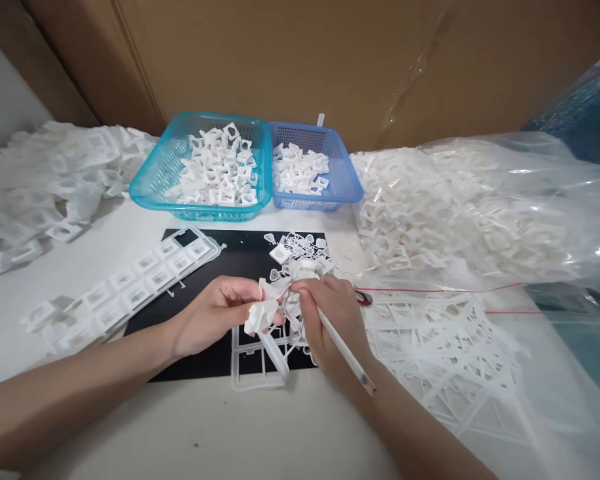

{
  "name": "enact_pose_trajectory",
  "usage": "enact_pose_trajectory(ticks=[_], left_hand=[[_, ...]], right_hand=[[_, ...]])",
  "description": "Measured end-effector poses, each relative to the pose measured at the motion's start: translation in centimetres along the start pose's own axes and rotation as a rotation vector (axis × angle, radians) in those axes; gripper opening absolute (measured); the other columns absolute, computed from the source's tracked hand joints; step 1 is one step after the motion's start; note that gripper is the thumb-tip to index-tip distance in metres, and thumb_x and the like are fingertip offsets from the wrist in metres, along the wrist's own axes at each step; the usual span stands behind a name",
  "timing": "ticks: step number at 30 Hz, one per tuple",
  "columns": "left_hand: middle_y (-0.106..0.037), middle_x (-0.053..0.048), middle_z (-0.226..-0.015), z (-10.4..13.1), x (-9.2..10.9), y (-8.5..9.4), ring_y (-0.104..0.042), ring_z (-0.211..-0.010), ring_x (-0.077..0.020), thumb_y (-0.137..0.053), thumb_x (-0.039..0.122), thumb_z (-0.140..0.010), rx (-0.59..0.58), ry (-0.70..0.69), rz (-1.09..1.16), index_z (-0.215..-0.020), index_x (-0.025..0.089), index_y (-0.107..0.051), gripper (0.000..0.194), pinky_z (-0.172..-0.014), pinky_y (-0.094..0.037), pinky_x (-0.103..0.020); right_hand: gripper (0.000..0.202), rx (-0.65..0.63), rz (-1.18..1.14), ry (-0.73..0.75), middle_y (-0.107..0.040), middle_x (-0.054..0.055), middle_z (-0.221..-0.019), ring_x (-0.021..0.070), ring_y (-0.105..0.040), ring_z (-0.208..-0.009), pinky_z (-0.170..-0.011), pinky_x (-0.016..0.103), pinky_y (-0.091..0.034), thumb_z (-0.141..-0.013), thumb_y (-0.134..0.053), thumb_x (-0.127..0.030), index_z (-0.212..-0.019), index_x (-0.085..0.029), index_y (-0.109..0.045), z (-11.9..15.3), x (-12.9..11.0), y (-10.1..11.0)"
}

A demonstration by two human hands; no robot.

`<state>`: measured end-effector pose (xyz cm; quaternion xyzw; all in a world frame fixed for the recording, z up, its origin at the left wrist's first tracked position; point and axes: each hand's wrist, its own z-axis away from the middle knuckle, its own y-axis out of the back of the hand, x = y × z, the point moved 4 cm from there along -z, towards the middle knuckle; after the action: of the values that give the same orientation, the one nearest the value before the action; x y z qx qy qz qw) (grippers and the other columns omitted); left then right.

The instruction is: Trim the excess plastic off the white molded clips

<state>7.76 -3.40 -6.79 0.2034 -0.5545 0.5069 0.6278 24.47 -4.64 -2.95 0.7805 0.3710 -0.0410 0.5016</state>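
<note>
My left hand (213, 313) is closed on a white plastic part (261, 316), pinched between thumb and fingers above a black mat (213, 340). In my right hand (333, 317) is a slim white pen-like tool (347, 353), gripped like a pencil. Its tip points toward the part and is hidden by the fingers, so I cannot tell whether it touches. Below the hands lies a white plastic frame (260, 381), partly over the mat's near edge. Small white scraps (305, 247) are heaped on the mat behind the right hand.
A teal basket (153, 197) and a blue basket (347, 183) hold white parts at the back. Left lie a filled part frame (130, 287) and a white heap (75, 173). Right are a clear bag (430, 207) of parts and tangled empty frames (445, 360). Cardboard (300, 60) stands behind.
</note>
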Motion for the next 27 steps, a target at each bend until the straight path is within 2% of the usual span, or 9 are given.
enact_pose_trajectory(ticks=[4, 7, 10, 13, 17, 21, 24, 25, 27], left_hand=[[-0.071, -0.004, -0.071, -0.2, 0.6, -0.2, -0.058, -0.06, -0.0128, -0.076, 0.034, -0.076, 0.025, -0.03, 0.016, -0.08, 0.016, -0.077, 0.019, -0.059, -0.047, -0.022], [-0.068, -0.002, -0.065, -0.1, 1.1, -0.5, -0.057, -0.058, -0.012, -0.078, 0.032, -0.073, 0.041, -0.054, -0.024, -0.073, 0.017, -0.076, 0.016, -0.059, -0.048, -0.022], [-0.067, -0.001, -0.067, 0.3, 1.6, -1.1, -0.058, -0.059, -0.0113, -0.078, 0.027, -0.073, 0.028, -0.088, -0.093, -0.067, 0.018, -0.072, 0.012, -0.059, -0.048, -0.021], [-0.068, -0.001, -0.071, 1.2, 2.6, -1.6, -0.06, -0.064, -0.0122, -0.074, 0.029, -0.078, 0.061, -0.159, -0.206, -0.068, 0.019, -0.07, 0.015, -0.062, -0.049, -0.021], [-0.068, 0.0, -0.07, 2.2, 4.1, -2.0, -0.059, -0.065, -0.0124, -0.071, 0.035, -0.081, 0.213, -0.236, -0.382, -0.072, 0.02, -0.068, 0.018, -0.061, -0.048, -0.02], [-0.065, 0.004, -0.064, 2.6, 5.5, -1.6, -0.054, -0.057, -0.0093, -0.064, 0.045, -0.086, 0.437, -0.292, -0.264, -0.073, 0.022, -0.063, 0.026, -0.053, -0.046, -0.018], [-0.067, 0.006, -0.068, 3.1, 7.2, -0.9, -0.055, -0.06, -0.0097, -0.067, 0.046, -0.084, 0.535, -0.364, -0.24, -0.074, 0.023, -0.063, 0.025, -0.051, -0.046, -0.021], [-0.067, 0.007, -0.067, 3.2, 8.1, -0.6, -0.055, -0.059, -0.0093, -0.065, 0.048, -0.085, 0.535, -0.402, -0.256, -0.073, 0.024, -0.064, 0.026, -0.05, -0.044, -0.023], [-0.068, 0.011, -0.069, 2.8, 10.4, -0.4, -0.057, -0.059, -0.0087, -0.049, 0.055, -0.091, 0.363, -0.427, -0.331, -0.077, 0.027, -0.065, 0.035, -0.049, -0.038, -0.029]], right_hand=[[0.028, -0.097, -0.276, -0.064, -0.065, -0.001, -0.068, 0.0161, -0.055, -0.066, -0.07, 0.033, -0.037, -0.095, -0.036, -0.018, -0.083, -0.021, -0.061, -0.3, -0.2, 0.8], [0.026, -0.051, -0.493, -0.143, -0.064, -0.002, -0.065, 0.0146, -0.059, -0.064, -0.067, 0.03, -0.044, -0.094, -0.045, -0.033, -0.072, -0.022, -0.055, -0.3, -0.6, 1.9], [0.031, 0.023, -0.417, -0.168, -0.066, -0.003, -0.065, 0.0135, -0.058, -0.057, -0.059, 0.027, -0.045, -0.076, -0.071, -0.04, -0.067, -0.023, -0.047, 0.0, -1.3, 2.1], [0.029, 0.074, -0.368, -0.249, -0.064, -0.005, -0.059, 0.0121, -0.059, -0.051, -0.052, 0.023, -0.043, -0.074, -0.072, -0.029, -0.064, -0.023, -0.045, 0.3, -1.7, 1.7], [0.032, 0.207, -0.49, -0.297, -0.062, -0.005, -0.058, 0.0123, -0.061, -0.053, -0.053, 0.022, -0.046, -0.072, -0.074, -0.028, -0.062, -0.023, -0.044, 0.7, -2.2, 2.0], [0.032, 0.409, -0.538, -0.316, -0.053, -0.006, -0.055, 0.0119, -0.057, -0.053, -0.06, 0.024, -0.05, -0.074, -0.07, -0.023, -0.06, -0.024, -0.041, 1.0, -1.9, 3.3], [0.03, 0.39, -0.692, -0.479, -0.048, -0.007, -0.056, 0.0119, -0.056, -0.055, -0.059, 0.023, -0.049, -0.071, -0.069, -0.024, -0.063, -0.024, -0.04, 0.7, -0.6, 3.5], [0.03, 0.345, -0.745, -0.505, -0.048, -0.007, -0.057, 0.0116, -0.055, -0.056, -0.059, 0.023, -0.048, -0.069, -0.07, -0.025, -0.063, -0.024, -0.041, 0.5, -0.3, 3.3], [0.03, 0.247, -0.815, -0.496, -0.05, -0.007, -0.059, 0.0105, -0.052, -0.056, -0.057, 0.021, -0.045, -0.068, -0.071, -0.027, -0.064, -0.023, -0.041, 0.1, -0.1, 2.9]])
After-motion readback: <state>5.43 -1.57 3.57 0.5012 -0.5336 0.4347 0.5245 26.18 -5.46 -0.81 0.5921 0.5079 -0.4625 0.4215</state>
